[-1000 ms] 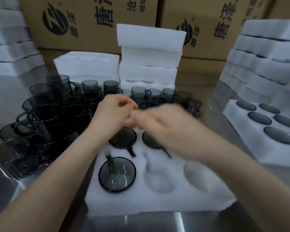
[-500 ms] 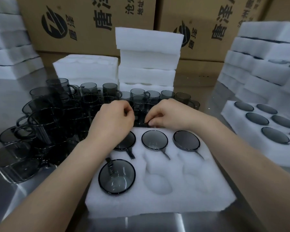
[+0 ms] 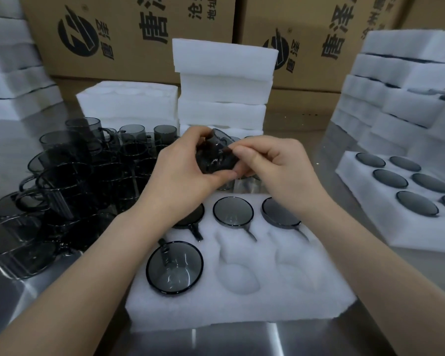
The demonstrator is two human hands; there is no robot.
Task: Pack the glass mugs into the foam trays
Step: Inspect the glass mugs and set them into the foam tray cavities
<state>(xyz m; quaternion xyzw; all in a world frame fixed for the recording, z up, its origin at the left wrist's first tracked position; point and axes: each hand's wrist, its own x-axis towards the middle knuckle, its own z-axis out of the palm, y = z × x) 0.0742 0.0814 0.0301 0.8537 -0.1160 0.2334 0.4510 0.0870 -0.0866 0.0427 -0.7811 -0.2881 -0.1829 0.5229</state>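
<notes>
A white foam tray (image 3: 242,304) lies in front of me on the steel table. Several smoked glass mugs sit in its pockets, one at the front left (image 3: 174,269) and others along the back row (image 3: 233,211). Two front pockets (image 3: 238,278) hold nothing. Above the tray's back edge my left hand (image 3: 180,176) grips a dark glass mug (image 3: 216,158), tilted in the air. My right hand (image 3: 275,165) pinches that same mug from its right side. A crowd of loose mugs (image 3: 70,181) stands to the left.
A second foam tray (image 3: 365,227) with mugs in its pockets lies at the right. Stacks of foam trays (image 3: 221,80) stand behind, with more at the far right (image 3: 401,80) and far left. Cardboard boxes (image 3: 129,34) line the back.
Both hands have risen from the mug pile behind the tray, and they now hold one mug lifted and tilted between them. One second ago the right hand swept across the tray.
</notes>
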